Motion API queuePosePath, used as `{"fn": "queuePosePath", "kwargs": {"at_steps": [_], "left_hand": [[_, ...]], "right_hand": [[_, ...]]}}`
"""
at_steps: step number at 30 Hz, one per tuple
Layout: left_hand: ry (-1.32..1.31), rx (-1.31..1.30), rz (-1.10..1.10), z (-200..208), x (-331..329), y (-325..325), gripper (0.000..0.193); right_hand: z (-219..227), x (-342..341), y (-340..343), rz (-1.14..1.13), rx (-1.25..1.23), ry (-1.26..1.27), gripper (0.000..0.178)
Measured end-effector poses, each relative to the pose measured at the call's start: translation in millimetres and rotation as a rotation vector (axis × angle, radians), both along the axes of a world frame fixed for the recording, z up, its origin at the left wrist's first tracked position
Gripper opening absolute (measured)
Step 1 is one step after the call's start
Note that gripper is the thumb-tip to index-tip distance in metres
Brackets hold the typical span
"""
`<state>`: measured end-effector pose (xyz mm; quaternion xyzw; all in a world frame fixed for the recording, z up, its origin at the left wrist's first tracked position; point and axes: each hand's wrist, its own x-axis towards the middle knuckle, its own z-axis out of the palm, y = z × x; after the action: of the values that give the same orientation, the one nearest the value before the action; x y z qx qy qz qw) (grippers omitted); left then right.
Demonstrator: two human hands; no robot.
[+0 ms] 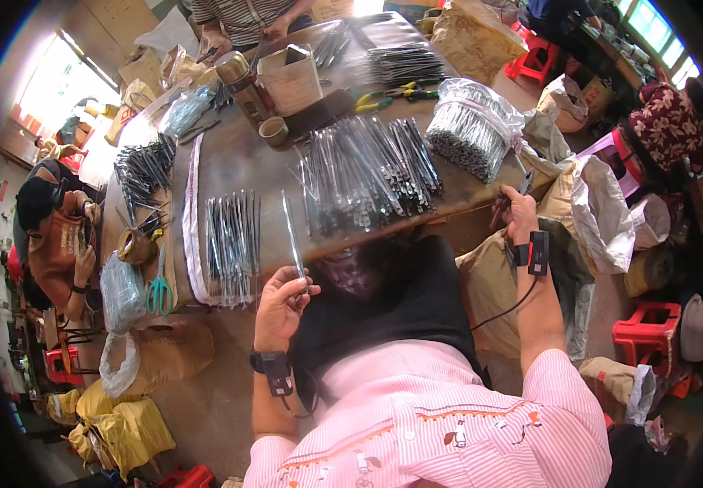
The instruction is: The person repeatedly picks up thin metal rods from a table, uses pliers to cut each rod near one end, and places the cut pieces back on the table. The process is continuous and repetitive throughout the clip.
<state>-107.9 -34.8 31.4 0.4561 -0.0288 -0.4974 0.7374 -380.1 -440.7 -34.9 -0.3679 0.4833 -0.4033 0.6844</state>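
My left hand [280, 305] pinches the lower end of a thin, shiny metal strip [290, 232], which points up over the near edge of the table [278, 175]. At the table's right corner, my right hand [519, 213] is closed round a pair of pliers [525, 180], its jaws pointing away from me; the fingers partly hide the handles. Between the hands lies a wide spread of metal strips [367, 175]. A smaller row of strips [232, 244] is left of my left hand. Nearest my right hand on the table is a plastic-wrapped bundle of strips [473, 130].
Teal scissors [159, 293] and a brown tape roll [136, 246] lie at the left edge. A thermos [241, 85], a cup [273, 131] and a white bin [289, 81] stand farther back. Sacks [599, 211] crowd the right. Other people sit around, one across the table [245, 20].
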Motion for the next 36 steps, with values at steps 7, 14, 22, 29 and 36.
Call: {"fn": "queuePosePath", "kwargs": {"at_steps": [7,14,22,29,36], "left_hand": [[0.000,-0.023,-0.025,3,-4,-6,0.013],[0.011,-0.005,-0.039,0,-5,-3,0.014],[-0.004,0.043,-0.019,-4,-2,10,0.016],[-0.008,0.021,-0.056,2,-5,3,0.016],[-0.003,0.050,-0.085,2,-10,1,0.021]], "right_hand": [[8,20,-17,0.089,-0.048,0.148,0.012],[4,9,-25,0.135,-0.068,0.153,0.014],[-13,-24,-21,0.291,0.200,-0.472,0.013],[-18,-15,-39,0.391,0.271,-0.918,0.018],[-16,-4,-91,0.282,0.197,-0.595,0.009]]}}
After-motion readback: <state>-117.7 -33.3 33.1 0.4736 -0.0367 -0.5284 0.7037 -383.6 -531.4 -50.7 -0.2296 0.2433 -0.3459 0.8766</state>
